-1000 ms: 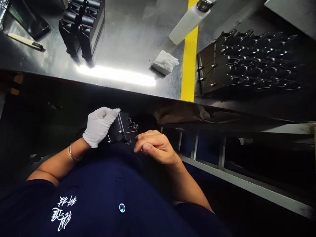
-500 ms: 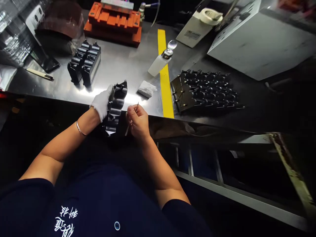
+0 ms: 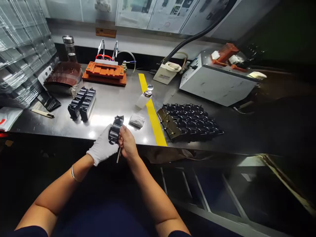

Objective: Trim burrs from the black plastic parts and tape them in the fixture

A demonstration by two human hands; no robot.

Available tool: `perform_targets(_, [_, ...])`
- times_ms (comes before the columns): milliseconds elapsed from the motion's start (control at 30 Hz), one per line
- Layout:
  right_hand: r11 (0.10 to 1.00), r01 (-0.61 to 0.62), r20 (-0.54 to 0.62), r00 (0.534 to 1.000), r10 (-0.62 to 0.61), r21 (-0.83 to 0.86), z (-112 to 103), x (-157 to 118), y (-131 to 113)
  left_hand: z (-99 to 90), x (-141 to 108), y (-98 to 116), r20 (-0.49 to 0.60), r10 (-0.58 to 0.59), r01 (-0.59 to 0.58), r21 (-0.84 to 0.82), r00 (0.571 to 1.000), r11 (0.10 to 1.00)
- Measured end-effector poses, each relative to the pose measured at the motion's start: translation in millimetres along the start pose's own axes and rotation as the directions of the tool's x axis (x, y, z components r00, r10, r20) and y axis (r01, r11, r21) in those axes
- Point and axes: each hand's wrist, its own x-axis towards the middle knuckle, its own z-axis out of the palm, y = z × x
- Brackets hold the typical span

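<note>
My left hand, in a white glove, grips a black moulded plastic part with rounded hollows, held tilted at the bench's front edge. Bare, my right hand is closed around a slim, pointed metal tool. Its thin tip sticks up past the fingers and its flat end points down. My right fingers are against or very close to the part's right side; exact contact is hidden. Just beyond lies a folded white cloth, with a pump bottle behind it.
Two similar black parts stand at left on the steel bench. Several more are lined up right of the yellow tape. Behind are an orange fixture and a grey-white box. A pen-like knife lies far left.
The camera view has tilted up, showing more of the bench's back. My hands have come together; the black part is turned and shows shorter, with my right hand now beside it.
</note>
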Motion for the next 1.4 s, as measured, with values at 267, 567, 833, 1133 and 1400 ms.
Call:
perform_targets(267, [0.967,0.187,0.062,0.982,-0.179,-0.172,1,-23,0,10.6,-27,-3,-0.128,-0.039,0.06,0.163,0.991,0.985])
perform_targets(567, [0.691,0.581,0.116,0.795,-0.595,-0.43,-5,-51,-25,8.3,-45,-12,-0.185,0.316,-0.215,0.422,0.93,0.881])
perform_targets(833, [0.326,0.685,0.253,0.601,-0.758,-0.652,-9,-51,-58,15.5,-42,-27,0.035,0.744,-0.551,0.695,0.667,0.462])
perform_targets(1133, [0.02,0.677,0.287,0.338,-0.896,-0.735,-30,-45,-73,5.2,-12,-7,0.0,0.545,-0.42,0.635,0.839,0.648])
perform_targets(1400, [0.23,0.498,0.152,0.613,-0.775,-0.836,-80,-34,-83,1.5,-5,6,-0.108,0.452,-0.309,0.589,0.885,0.747])
